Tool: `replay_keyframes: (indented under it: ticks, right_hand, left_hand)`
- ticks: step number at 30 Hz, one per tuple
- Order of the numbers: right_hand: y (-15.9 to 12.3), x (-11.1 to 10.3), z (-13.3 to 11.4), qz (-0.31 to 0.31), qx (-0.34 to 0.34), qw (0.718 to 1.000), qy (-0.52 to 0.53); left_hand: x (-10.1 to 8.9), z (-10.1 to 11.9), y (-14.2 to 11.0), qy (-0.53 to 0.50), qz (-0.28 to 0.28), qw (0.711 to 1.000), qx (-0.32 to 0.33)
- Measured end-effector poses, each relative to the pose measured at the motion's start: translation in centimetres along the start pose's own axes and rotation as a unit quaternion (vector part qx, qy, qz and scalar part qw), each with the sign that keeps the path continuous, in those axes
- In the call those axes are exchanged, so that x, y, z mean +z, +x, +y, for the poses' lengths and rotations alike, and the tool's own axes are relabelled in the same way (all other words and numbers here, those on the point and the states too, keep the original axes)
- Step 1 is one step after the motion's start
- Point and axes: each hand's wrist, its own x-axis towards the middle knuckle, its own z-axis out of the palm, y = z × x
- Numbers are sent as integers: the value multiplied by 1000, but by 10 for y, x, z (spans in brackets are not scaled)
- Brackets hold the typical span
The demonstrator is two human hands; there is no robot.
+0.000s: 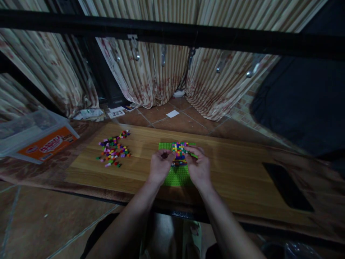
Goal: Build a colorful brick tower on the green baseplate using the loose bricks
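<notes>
A green baseplate [175,177] lies on the wooden board [237,169] in front of me. A block of small multicoloured bricks [179,150] covers its far part. My left hand [159,166] rests at the plate's left edge, fingers curled together in a pinch over something small and dark that I cannot make out. My right hand [198,166] sits at the right side of the brick block, fingers closed against it, with a thin green piece [193,155] showing by the fingertips.
A pile of several loose coloured bricks [113,149] lies on the board's left part. A clear plastic box with an orange label [40,138] stands further left. A dark rectangular hole [287,186] is at the right. Curtains hang behind; a black bar crosses overhead.
</notes>
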Motion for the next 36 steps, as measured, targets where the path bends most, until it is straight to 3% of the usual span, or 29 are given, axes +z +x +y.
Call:
replay_keyframes:
  ticks: [3,6,10,13,15,24,29,33,36]
  right_hand:
    - [1,-3,-1,1,2,1000,2]
    - [1,-8,-7,18,-31,999,-3]
    - [-5,-9,-23,-1,-49,998,36]
    - [-15,-4,-38,-71,-62,994,52]
    - [-20,1,-46,-111,-75,990,52]
    - [-25,12,-49,-111,-72,991,11]
    - [-21,5,-43,-95,-65,992,51]
    - [-16,-2,-39,-81,-53,994,58]
    - [-12,-8,-40,-76,-85,993,2]
  left_hand:
    - [0,4,-3,-20,9,1000,-18]
    - [-5,19,-8,-89,6,991,-97]
    - [-17,44,-12,-283,-32,940,-188]
    - [-20,55,-14,-391,-60,902,-170]
    - [-18,57,-17,-418,-80,894,-141]
    - [-3,57,-32,-335,-124,932,-62]
    - [-7,53,-26,-312,-90,945,-34]
    - [-12,45,-22,-189,-42,981,25]
    - [-13,40,-22,-68,-68,992,76]
